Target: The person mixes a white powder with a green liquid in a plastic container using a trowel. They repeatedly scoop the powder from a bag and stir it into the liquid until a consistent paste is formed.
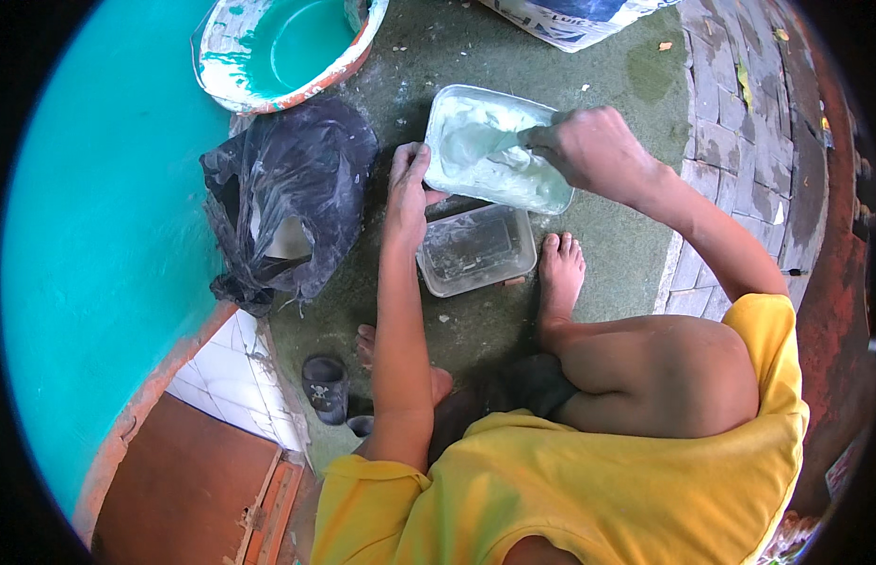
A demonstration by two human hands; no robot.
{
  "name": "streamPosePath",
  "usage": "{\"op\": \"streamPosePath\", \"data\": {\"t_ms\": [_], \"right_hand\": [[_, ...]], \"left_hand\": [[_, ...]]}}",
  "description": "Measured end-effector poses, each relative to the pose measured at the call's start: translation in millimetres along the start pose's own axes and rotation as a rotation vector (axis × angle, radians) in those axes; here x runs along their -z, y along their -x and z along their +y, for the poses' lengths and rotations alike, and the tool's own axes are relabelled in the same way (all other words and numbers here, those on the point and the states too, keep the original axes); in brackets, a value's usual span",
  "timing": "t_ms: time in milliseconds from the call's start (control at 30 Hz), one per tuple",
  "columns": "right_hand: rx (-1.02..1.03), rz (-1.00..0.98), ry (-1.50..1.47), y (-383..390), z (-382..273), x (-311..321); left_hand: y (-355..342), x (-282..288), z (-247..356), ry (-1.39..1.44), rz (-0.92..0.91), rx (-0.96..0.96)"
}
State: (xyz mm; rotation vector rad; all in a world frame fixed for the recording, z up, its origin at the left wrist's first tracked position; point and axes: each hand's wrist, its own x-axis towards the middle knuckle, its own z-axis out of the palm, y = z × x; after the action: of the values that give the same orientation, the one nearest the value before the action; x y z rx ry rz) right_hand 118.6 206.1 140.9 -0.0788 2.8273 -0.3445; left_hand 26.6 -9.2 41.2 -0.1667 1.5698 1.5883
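A rectangular plastic container (441, 179) holds pale green, pasty stuff (494, 141) with smeared ridges. My left hand (409, 188) grips its left side, thumb along the wall and fingers reaching under its lower corner. My right hand (598, 155) is closed over the container's right part, knuckles up. Whatever it holds reaches into the paste and is mostly hidden by the fingers, so I cannot make out its kind. Just below, partly under the full container, a second clear plastic container (478, 247) stands on the ground, its inside dusted with whitish residue.
A bucket (358, 56) smeared with turquoise paint stands at the upper left, above a crumpled black plastic bag (315, 179). A white and blue sack (579, 24) is at the top. Dark sandals (325, 388) lie by my left foot; grey paving (753, 141) runs along the right.
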Motion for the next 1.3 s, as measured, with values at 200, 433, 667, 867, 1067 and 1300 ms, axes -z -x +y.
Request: {"op": "streamPosePath", "data": {"t_ms": [200, 433, 667, 867, 1067, 1300], "right_hand": [[-0.070, 0.081, 0.100, -3, 8, -20], [-0.033, -0.038, 0.062, 16, 5, -18], [0.015, -0.155, 0.069, 45, -1, 31], [0.092, -0.037, 0.172, 27, 21, 2], [0.116, 0.006, 0.173, 20, 15, -3], [0.067, -0.004, 0.127, 24, 12, -3]], "left_hand": [[0, 0, 1, -0.003, 0.002, 0.015], [-3, 1, 1, -0.015, 0.016, 0.002], [1, 8, 0, -0.008, 0.011, 0.028], [-1, -2, 4, -0.020, -0.004, 0.037], [-4, 0, 0, -0.019, -0.003, 0.028], [-5, 5, 2, -0.019, -0.014, 0.053]]}}
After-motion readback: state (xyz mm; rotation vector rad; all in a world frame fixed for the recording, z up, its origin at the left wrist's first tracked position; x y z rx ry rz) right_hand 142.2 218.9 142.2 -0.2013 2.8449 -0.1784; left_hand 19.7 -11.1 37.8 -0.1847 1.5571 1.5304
